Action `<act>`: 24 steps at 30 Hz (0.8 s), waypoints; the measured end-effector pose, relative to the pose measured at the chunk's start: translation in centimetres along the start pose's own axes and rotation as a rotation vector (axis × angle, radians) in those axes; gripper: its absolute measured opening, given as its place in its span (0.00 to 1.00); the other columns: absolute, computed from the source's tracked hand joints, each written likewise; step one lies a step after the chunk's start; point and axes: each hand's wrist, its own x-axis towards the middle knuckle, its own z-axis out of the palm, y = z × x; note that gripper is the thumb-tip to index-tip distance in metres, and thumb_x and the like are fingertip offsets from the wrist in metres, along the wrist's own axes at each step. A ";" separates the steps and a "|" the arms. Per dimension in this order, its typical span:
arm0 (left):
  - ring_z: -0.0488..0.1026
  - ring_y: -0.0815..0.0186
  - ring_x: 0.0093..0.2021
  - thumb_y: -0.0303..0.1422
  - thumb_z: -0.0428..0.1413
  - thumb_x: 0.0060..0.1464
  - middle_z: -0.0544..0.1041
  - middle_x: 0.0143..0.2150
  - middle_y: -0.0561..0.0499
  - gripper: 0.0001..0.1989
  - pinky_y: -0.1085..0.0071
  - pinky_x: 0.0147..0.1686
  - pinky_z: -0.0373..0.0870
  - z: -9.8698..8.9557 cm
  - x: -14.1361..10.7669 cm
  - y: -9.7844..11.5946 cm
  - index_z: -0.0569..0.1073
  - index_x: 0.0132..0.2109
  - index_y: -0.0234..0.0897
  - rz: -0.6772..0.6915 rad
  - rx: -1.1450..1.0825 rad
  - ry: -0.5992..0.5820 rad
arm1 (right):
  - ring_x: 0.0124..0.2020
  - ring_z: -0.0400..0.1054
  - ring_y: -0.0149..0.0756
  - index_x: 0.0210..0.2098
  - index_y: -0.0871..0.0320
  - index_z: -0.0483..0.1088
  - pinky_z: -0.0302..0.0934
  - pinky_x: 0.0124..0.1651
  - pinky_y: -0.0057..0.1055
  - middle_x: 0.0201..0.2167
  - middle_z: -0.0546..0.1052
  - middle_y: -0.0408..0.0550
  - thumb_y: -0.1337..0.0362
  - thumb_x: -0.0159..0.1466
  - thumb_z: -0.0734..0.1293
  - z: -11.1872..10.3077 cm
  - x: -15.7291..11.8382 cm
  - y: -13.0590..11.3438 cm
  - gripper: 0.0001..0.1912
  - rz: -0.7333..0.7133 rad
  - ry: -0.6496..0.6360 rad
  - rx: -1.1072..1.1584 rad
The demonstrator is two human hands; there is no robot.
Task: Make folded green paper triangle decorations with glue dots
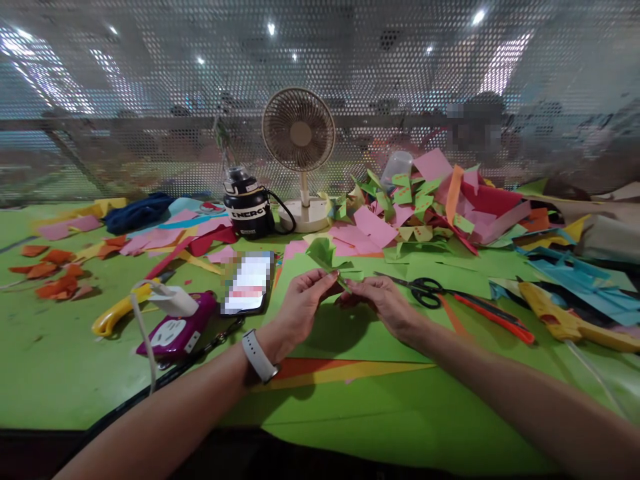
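In the head view, with the held paper taken as the centre of the clock and 12 o'clock pointing away from the person, a green paper piece (323, 257) is kept above the green sheets (300, 347). It is clamped between the thumb and fingers of the left hand (307, 297). By the right hand (383, 303), its lower end is pinched, the thumb and forefinger being brought together there.

As for the progress, the piece is already folded, and its upper part is spread toward 12 o'clock; its shaping is judged to be only partly done, because it is held by both hands and is not set down. At about 1 o'clock, many folded and cut papers are gathered in a pile (403, 193), while the sheets underneath are left flat. The scissors (425, 292) at 3 o'clock and the orange cutter (495, 317) at 4 o'clock are held by neither hand.

The lower end of the piece is mostly covered by the fingertips, so its exact folds cannot be told. The phone's screen (249, 283), at 9 o'clock, is blurred. The glue gun (565, 320), near 3 o'clock, is cut off slightly at the picture's edge.
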 end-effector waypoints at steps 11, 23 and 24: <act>0.71 0.71 0.25 0.33 0.66 0.45 0.75 0.23 0.54 0.10 0.74 0.30 0.66 -0.6 0.2 -0.1 0.74 0.24 0.34 -0.018 0.097 -0.026 | 0.20 0.63 0.29 0.17 0.59 0.73 0.56 0.26 0.27 0.16 0.73 0.46 0.48 0.62 0.62 -0.5 -0.7 -1.1 0.26 -0.094 0.016 -0.219; 0.75 0.66 0.28 0.39 0.69 0.41 0.77 0.28 0.54 0.23 0.68 0.32 0.74 -0.7 0.3 0.3 0.70 0.42 0.37 -0.140 0.014 0.003 | 0.16 0.59 0.25 0.20 0.58 0.65 0.54 0.20 0.25 0.15 0.67 0.38 0.40 0.53 0.69 -0.6 0.1 -0.6 0.26 -0.152 0.086 -0.169; 0.75 0.67 0.28 0.36 0.70 0.40 0.78 0.29 0.54 0.26 0.69 0.33 0.74 -0.7 0.2 0.4 0.69 0.46 0.38 -0.125 0.041 -0.011 | 0.16 0.59 0.25 0.20 0.57 0.65 0.54 0.19 0.25 0.15 0.67 0.38 0.40 0.53 0.68 -0.6 0.1 -0.6 0.26 -0.163 0.097 -0.179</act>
